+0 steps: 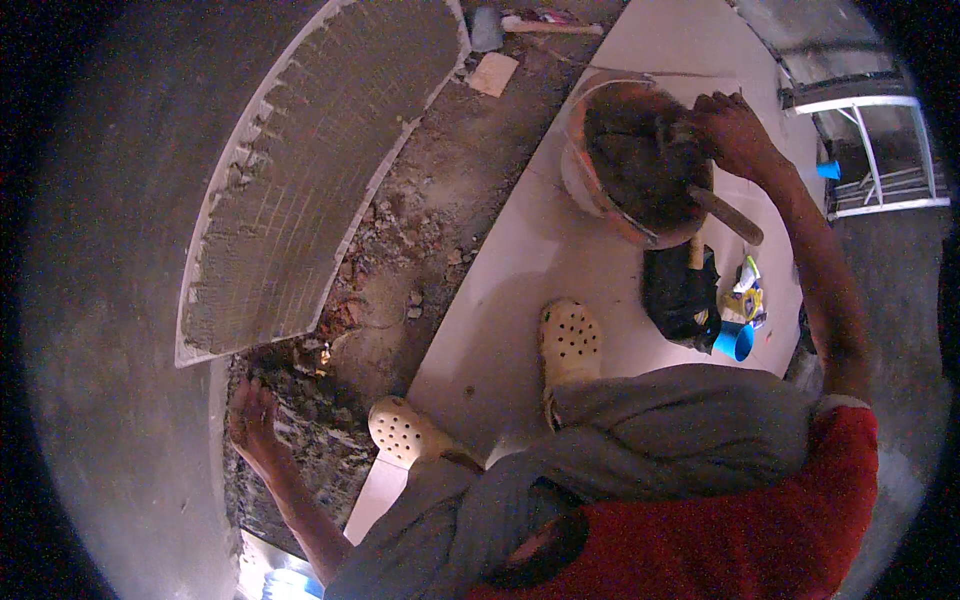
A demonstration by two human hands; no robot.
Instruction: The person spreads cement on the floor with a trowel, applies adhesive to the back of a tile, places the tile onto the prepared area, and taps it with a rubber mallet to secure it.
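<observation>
My right hand (735, 135) is closed at the right rim of an orange-and-white bucket (588, 185), its fingers curled. What it grips is hidden, though something grey shows beside the fingers inside the bucket. Dark grey mortar-like material (640, 150) fills much of the bucket. A thick curved handle (728, 215) sticks out over the rim below this hand. On the left, my left hand (253, 420) is open, fingers stretched forward at the foot of the wall. It is just below the corner of a large slab (330, 190) coated with ridged grey mortar, which leans along the wall.
Rubble and dirt (400, 260) run beside a pale smooth floor (500, 300). A hammer (545, 25) and a tile piece (493, 74) lie at the far end. A black bag (675, 295), blue cup (735, 341) and yellow packet (745, 300) sit near my knee; a white ladder (870, 150) is farther right.
</observation>
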